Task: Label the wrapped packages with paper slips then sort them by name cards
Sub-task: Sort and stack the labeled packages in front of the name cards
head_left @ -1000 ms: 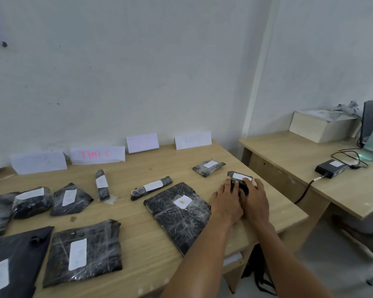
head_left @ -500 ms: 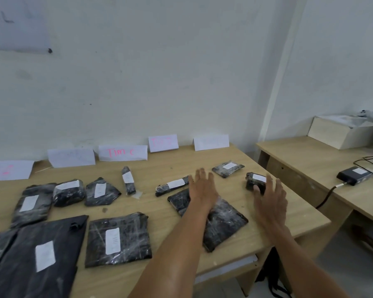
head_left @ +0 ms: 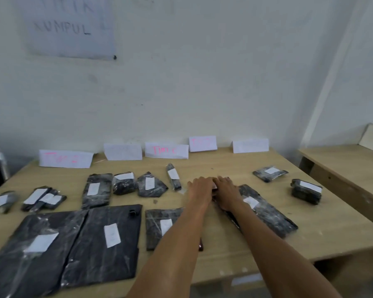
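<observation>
Package (head_left: 214, 187) in hand lies near the middle of the worktop (head_left: 224, 164), all but hidden under the left hand (head_left: 199, 190) and right hand (head_left: 228, 191). They rest on it palm down, side by side, fingers stretched flat and touching at the tips. Only a sliver of its white paper slip shows between them. Every other wrapped package in view, from the large flat ones (head_left: 91, 254) at the near left corner to the small pair (head_left: 306, 195) by the right edge, already carries a slip, so labelling appears nearly finished. Sorting seems hardly begun: the packages lie scattered, none plainly gathered under the five name cards (head_left: 166, 150) propped along the far edge against the wall (head_left: 202, 93).
</observation>
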The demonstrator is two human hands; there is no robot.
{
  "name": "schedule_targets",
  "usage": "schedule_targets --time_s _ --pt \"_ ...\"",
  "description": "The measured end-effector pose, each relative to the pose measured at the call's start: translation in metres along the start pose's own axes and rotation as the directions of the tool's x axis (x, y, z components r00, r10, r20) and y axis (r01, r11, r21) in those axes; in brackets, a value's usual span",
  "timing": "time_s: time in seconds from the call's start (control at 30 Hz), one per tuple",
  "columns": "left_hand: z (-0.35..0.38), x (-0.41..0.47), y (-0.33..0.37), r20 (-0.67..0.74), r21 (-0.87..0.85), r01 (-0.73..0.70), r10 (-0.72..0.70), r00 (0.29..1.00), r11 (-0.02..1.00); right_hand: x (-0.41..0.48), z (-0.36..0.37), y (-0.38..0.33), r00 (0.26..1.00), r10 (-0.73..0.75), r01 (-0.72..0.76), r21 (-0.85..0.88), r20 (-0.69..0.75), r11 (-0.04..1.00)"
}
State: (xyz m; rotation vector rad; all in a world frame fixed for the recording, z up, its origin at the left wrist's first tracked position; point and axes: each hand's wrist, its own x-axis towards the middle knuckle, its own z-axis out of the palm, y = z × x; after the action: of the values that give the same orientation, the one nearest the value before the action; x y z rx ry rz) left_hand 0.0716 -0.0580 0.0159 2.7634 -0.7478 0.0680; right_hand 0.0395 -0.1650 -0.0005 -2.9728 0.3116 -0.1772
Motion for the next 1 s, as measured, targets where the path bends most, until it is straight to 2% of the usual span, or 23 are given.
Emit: schedule_targets --time_s 0.1,0.2,0.33,0.53,0.73,1.0 --pt "-0.005 -0.004 -0.027 -0.043 -0.072 -0.071 0.068 0.997 0.995 0.008 0.006 -0.016 0.999 0.028 -0.029 -0.032 -0.039 0.999" --pt "-0.011 -0.01 -0.053 -0.067 -0.115 -0.079 0.072 0.995 0.99 0.008 0.005 -0.023 0.997 0.003 -0.004 -0.011 -0.072 1.0" --pt "-0.029 -0.026 -0.07 -0.063 -0.141 -0.113 0.105 0.993 0.984 -0.001 -0.004 -0.036 0.997 -0.056 0.059 0.041 -0.056 0.997" --pt "-0.063 -0.071 -0.093 -0.111 -0.227 -0.097 0.073 0.991 0.969 -0.027 -0.012 -0.065 0.959 -0.203 0.226 0.103 -0.199 0.969" --pt "-0.081 -0.128 -0.102 -0.062 -0.267 -0.074 0.06 0.996 0.961 -0.084 -0.027 -0.088 0.94 -0.298 0.339 0.385 -0.165 0.858" --pt "-0.078 -0.194 -0.101 0.035 -0.192 -0.103 0.112 0.993 0.976 -0.152 -0.025 -0.103 0.922 -0.377 0.382 0.342 -0.085 0.858"
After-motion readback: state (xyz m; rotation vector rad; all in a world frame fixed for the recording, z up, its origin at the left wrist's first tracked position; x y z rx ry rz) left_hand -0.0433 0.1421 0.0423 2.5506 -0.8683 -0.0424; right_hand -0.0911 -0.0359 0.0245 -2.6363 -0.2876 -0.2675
